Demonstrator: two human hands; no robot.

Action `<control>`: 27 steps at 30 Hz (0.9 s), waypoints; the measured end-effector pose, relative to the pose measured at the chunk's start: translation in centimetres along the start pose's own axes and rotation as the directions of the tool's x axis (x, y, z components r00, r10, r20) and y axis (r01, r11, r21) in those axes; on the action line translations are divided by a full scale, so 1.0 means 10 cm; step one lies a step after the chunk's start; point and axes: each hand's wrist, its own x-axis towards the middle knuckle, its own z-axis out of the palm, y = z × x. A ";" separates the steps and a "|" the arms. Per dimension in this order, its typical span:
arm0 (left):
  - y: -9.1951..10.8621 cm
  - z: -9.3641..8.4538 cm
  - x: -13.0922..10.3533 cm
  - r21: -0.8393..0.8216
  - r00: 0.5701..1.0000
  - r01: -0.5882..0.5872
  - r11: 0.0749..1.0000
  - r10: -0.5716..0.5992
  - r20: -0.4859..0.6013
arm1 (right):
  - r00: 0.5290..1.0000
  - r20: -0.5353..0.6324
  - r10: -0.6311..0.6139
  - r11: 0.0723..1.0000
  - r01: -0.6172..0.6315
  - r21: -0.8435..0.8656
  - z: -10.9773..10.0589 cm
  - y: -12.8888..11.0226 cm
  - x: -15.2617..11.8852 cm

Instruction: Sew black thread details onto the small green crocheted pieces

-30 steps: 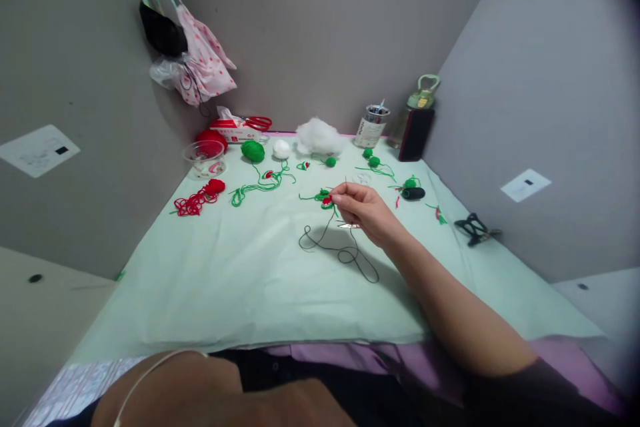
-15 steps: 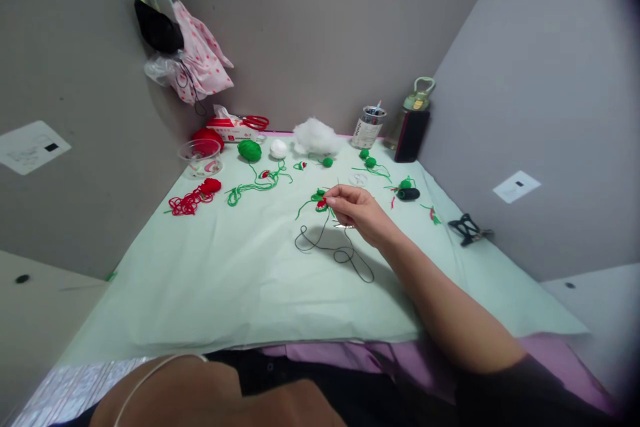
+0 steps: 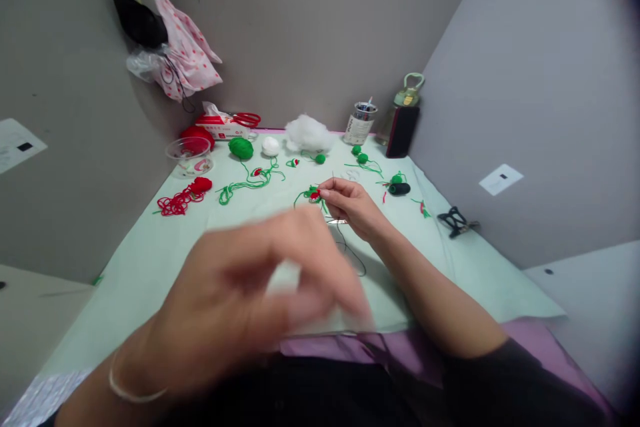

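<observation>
- The right hand (image 3: 354, 205) is closed in a pinch, thumb and fingertips together on the edge of a small red-and-green yarn piece (image 3: 315, 196).
- That piece sits just left of the right hand's fingertips, green strands trailing from it.
- The left hand (image 3: 240, 280) is nearer the body, blurred, fingers curved with a gap inside the thumb; whether it holds anything I cannot tell.
- A dark thread (image 3: 345, 243) curls below the right hand, partly hidden behind the left hand.
- A shiny metal tool (image 3: 337, 221) lies just under the right hand on the pale green surface (image 3: 130, 280).
- To the right hand's right lies a dark spool (image 3: 400, 189).
- Beyond the left hand, leftward, lies tangled red yarn (image 3: 175, 205).
</observation>
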 end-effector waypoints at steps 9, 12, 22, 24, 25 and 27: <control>-0.19 0.65 0.98 -0.567 0.802 0.587 0.578 -0.513 0.306 | 0.994 -0.097 -0.055 0.998 0.055 -0.009 -0.01 0.04 0.04; -0.25 0.71 0.82 -0.641 0.747 0.636 0.431 -0.552 0.370 | 0.996 -0.078 -0.044 0.999 0.042 -0.031 0.05 0.07 0.03; -0.31 0.69 0.80 -0.671 0.656 0.674 0.310 -0.670 0.349 | 1.000 -0.007 -0.030 0.957 0.027 -0.290 -0.02 0.12 0.02; -0.36 0.68 0.80 -0.668 0.643 0.678 0.308 -0.689 0.335 | 0.990 -0.049 -0.130 0.912 0.101 -0.397 -0.06 0.12 0.03; -0.38 0.67 0.79 -0.667 0.636 0.680 0.303 -0.697 0.331 | 0.984 -0.062 -0.169 0.898 0.128 -0.422 -0.07 0.13 0.03; -0.40 0.66 0.79 -0.667 0.625 0.685 0.293 -0.708 0.330 | 0.974 -0.072 -0.215 0.883 0.163 -0.440 -0.06 0.12 0.02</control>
